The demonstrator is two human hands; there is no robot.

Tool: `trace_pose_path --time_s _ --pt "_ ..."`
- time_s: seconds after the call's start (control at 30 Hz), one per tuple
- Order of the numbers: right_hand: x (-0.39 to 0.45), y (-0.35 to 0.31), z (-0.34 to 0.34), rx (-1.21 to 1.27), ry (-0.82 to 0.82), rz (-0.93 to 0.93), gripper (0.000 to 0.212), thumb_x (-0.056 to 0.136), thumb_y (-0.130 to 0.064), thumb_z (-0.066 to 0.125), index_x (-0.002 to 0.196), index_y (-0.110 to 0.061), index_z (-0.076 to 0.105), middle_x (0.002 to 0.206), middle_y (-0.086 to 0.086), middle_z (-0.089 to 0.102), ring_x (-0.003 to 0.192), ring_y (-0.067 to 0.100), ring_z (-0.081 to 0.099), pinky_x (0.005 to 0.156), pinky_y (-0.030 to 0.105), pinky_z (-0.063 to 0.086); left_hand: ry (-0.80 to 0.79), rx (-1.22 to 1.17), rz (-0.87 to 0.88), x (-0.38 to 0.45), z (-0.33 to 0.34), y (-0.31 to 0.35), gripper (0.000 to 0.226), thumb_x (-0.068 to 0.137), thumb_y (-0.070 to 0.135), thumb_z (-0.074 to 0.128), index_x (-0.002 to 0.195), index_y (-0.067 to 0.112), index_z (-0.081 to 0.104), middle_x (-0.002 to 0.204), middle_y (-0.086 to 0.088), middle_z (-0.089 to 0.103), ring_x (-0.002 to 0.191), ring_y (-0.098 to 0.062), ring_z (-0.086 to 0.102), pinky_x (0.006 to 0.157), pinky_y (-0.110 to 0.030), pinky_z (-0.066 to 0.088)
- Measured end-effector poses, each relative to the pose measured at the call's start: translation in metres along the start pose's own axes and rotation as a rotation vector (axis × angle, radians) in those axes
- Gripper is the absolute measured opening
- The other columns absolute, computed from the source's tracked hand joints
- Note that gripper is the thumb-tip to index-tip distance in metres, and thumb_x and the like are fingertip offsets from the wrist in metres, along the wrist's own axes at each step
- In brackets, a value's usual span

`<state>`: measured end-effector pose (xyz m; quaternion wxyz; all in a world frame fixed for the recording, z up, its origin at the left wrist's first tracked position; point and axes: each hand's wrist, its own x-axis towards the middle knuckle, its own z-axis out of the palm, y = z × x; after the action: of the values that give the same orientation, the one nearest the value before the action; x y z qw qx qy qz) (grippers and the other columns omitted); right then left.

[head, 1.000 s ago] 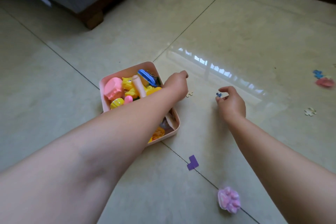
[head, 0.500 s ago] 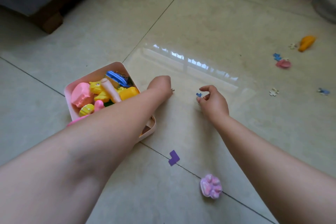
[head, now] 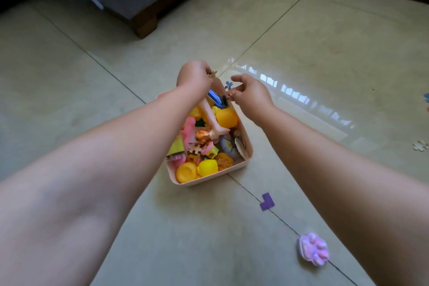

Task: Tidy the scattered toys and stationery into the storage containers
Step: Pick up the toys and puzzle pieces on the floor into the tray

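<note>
Both hands over far end of pink plastic bin (head: 246, 146). Left hand (head: 194, 76) pinches tan jigsaw piece (head: 212, 74); right hand (head: 251, 95) pinches blue jigsaw piece (head: 228, 84). Beneath grips: bin heaped with glossy yellow, orange, pink toys. Nearer, on shiny tiled floor (head: 325, 42): flat purple L-shaped piece (head: 267, 201), lumpy pink paw toy (head: 313, 248). White jigsaw piece (head: 420, 145) far right.

Two bare forearms are seen, ending in the left hand (head: 193, 75) and the right hand (head: 251, 97); no sleeves, rings or wristbands are worn.
</note>
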<state>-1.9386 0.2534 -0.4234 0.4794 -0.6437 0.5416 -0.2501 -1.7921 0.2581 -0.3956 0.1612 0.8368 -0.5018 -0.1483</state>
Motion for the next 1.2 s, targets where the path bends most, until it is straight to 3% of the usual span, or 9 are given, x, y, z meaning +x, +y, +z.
trace_pose_path --time_s 0.1,0.27,0.37,0.53,0.67,0.73,0.9,1.07,1.2 --pt "0.005 -0.008 0.007 -0.142 -0.026 0.007 0.052 0.092 -0.006 0.048 0.144 -0.014 0.041 0.112 0.004 0.067 0.103 0.02 0.062 0.084 0.029 0.049 -0.061 0.016 0.029 -0.005 -0.003 -0.016 0.03 0.088 0.012 0.062 0.116 0.018 0.068 0.113 -0.007 0.069 0.106 -0.024 0.063 0.087 -0.028 0.049" --pt "-0.007 0.031 -0.017 -0.108 0.068 0.109 0.046 0.092 -0.007 0.044 0.135 -0.021 0.048 0.109 0.002 0.067 0.093 0.019 0.064 0.06 0.025 0.046 0.024 -0.009 0.074 -0.009 0.003 -0.013 0.024 0.09 0.012 0.059 0.111 0.019 0.067 0.107 -0.007 0.07 0.099 -0.025 0.064 0.081 -0.029 0.05" --pt "-0.019 0.067 -0.052 -0.18 0.122 0.186 0.037 0.091 -0.008 0.044 0.12 -0.025 0.058 0.109 0.002 0.068 0.091 0.02 0.065 0.059 0.024 0.043 0.013 -0.068 0.136 -0.012 0.016 0.013 0.02 0.088 0.014 0.06 0.106 0.019 0.067 0.101 -0.007 0.07 0.093 -0.025 0.065 0.074 -0.027 0.048" --pt "-0.044 0.117 -0.105 -0.307 0.203 0.319 0.036 0.087 -0.007 0.043 0.101 -0.033 0.064 0.108 0.001 0.067 0.085 0.025 0.064 0.072 0.034 0.053 -0.214 -0.018 0.379 -0.037 0.061 0.062 0.014 0.089 0.02 0.064 0.102 0.021 0.067 0.098 -0.002 0.066 0.088 -0.023 0.062 0.07 -0.028 0.047" --pt "-0.06 0.144 -0.11 -0.391 0.113 0.38 0.029 0.084 -0.02 0.068 0.11 -0.03 0.063 0.115 0.005 0.053 0.087 0.023 0.06 0.074 0.028 0.045 -0.425 0.136 0.571 -0.067 0.091 0.083 0.017 0.088 0.022 0.066 0.105 0.02 0.068 0.102 -0.002 0.062 0.094 -0.02 0.057 0.071 -0.024 0.038" --pt "-0.064 0.152 -0.104 -0.423 0.165 0.383 0.031 0.082 -0.023 0.072 0.111 -0.026 0.061 0.119 0.005 0.043 0.088 0.024 0.057 0.076 0.028 0.042 -0.472 0.19 0.606 -0.078 0.099 0.083 0.018 0.088 0.023 0.066 0.106 0.019 0.069 0.105 -0.003 0.063 0.095 -0.021 0.057 0.071 -0.025 0.038" --pt "-0.074 0.161 -0.096 -0.384 0.264 0.324 0.008 0.087 -0.015 0.066 0.094 -0.011 0.064 0.106 -0.001 0.038 0.081 0.018 0.05 0.073 0.024 0.035 -0.51 0.276 0.644 -0.103 0.101 0.067 0.022 0.091 0.026 0.064 0.112 0.019 0.065 0.109 -0.004 0.063 0.098 -0.023 0.058 0.071 -0.026 0.039" --pt "-0.082 0.165 -0.093 -0.384 0.322 0.288 0.024 0.088 -0.018 0.065 0.112 -0.014 0.058 0.125 0.008 0.042 0.091 0.023 0.053 0.079 0.024 0.035 -0.63 0.339 0.692 -0.139 0.1 0.05 0.032 0.087 0.034 0.067 0.114 0.018 0.062 0.104 -0.004 0.064 0.097 -0.025 0.06 0.072 -0.029 0.043" --pt "-0.096 0.171 -0.099 -0.386 0.327 0.333 0.023 0.087 -0.015 0.066 0.11 -0.014 0.062 0.119 0.011 0.054 0.098 0.029 0.058 0.076 0.025 0.038 -0.794 0.465 0.718 -0.175 0.101 0.03 0.055 0.082 0.026 0.072 0.13 0.017 0.047 0.118 -0.008 0.054 0.095 -0.029 0.059 0.073 -0.034 0.046"
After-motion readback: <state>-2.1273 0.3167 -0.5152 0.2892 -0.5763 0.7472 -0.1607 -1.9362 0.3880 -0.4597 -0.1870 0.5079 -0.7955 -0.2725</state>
